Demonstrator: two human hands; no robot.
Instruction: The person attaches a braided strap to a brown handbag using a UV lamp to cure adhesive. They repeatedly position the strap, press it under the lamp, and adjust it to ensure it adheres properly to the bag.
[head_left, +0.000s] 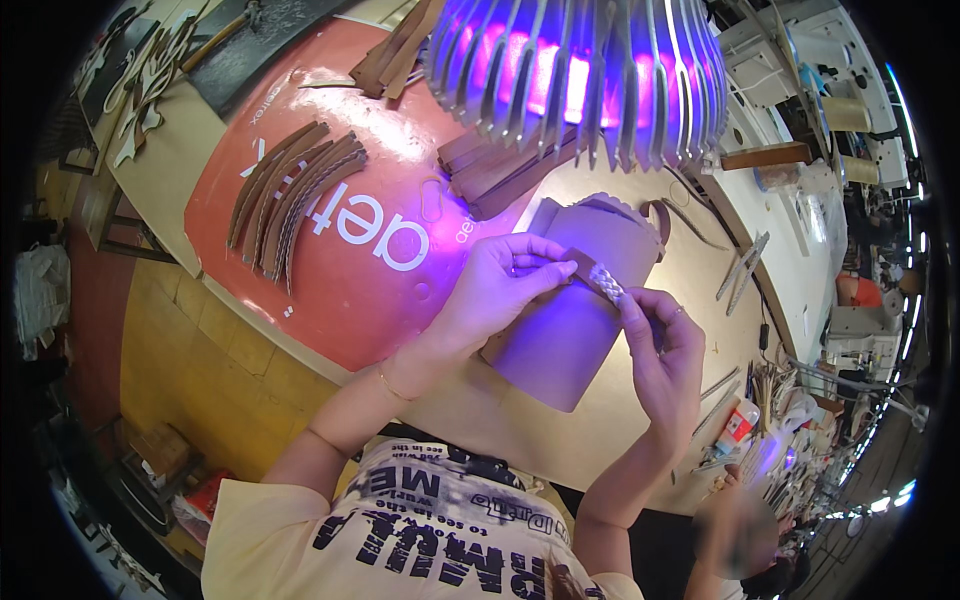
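Right now my left hand (500, 285) and right hand (655, 345) each pinch an end of the braided strip (603, 283), held above the cardboard sheet (560, 340), and aligning it looks like steady, gentle finger work.

Curved strips (295, 195) lie on the tabletop (620, 440) at upper left; the lamp (580, 70) hangs at top centre; a bottle (737, 425) lies at lower right.

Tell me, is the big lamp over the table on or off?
On. The slatted lamp glows pink and purple between its slats, and violet light falls on the brown leather piece under the hands.
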